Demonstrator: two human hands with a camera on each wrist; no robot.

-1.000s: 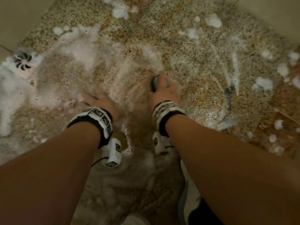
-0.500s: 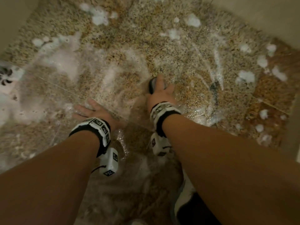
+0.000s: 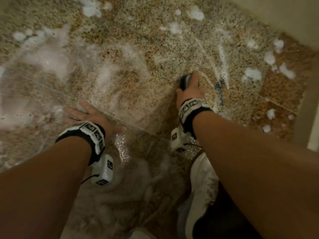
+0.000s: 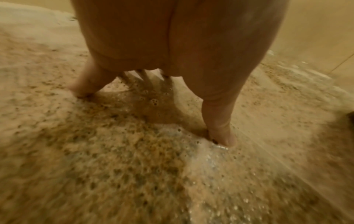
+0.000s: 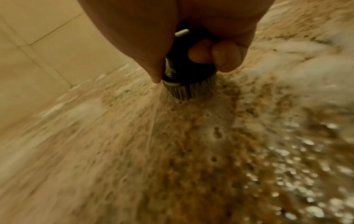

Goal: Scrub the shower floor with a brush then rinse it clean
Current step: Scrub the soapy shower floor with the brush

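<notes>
Both hands are low: my right hand [image 3: 189,90] has fingers curled round the brush [image 5: 188,78], bristles on the soapy floor [image 3: 138,69], centre-right; my left hand [image 3: 91,116] presses flat, fingers spread.

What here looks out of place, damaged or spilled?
Nothing stands out. White foam lies in patches on the speckled floor, as scrubbing would leave it. The right hand holds the brush; the left hand rests on the floor.

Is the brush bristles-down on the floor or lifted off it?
Bristles-down on the floor. In the right wrist view the brush stands upright, bristles meeting the wet shower floor, gripped by the right hand.
</notes>
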